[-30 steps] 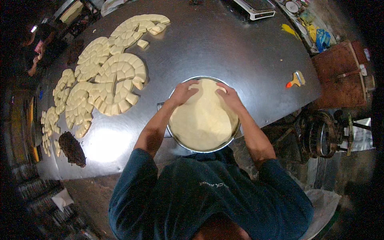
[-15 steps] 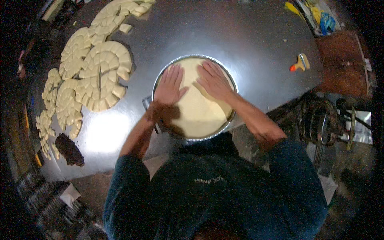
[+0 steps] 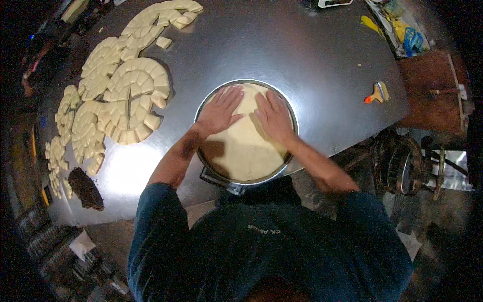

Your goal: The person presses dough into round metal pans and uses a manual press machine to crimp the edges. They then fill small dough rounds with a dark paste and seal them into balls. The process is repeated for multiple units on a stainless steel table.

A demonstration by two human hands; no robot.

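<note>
Pressing flat on a pale sheet of dough (image 3: 241,151), both hands lay side by side inside a round metal pan (image 3: 204,103) that sat at the near edge of a steel table (image 3: 302,55). The left hand (image 3: 220,110) was spread open, palm down, its fingers fanned toward the pan's far rim. The right hand (image 3: 274,117) lay just beside it, also open and flat, fingers pointing away from the body; a narrow strip of dough showed between the two. Neither hand gripped anything. Both forearms ran back from the pan toward the chest, the left one bent more sharply at the elbow, and dark blue sleeves covered the upper arms.

Well to the left of the left hand, cut dough pieces (image 3: 126,95) were laid in curved, fan-shaped rows across the table. Nearer the body on that side lay a dark brown lump (image 3: 85,189). To the right of the right hand, well apart, a small scraper (image 3: 377,93) with an orange handle rested near the table edge. Farther off beyond it, yellow and blue packages (image 3: 405,35) lay in a blurred heap; their labels were too small to make out.
</note>
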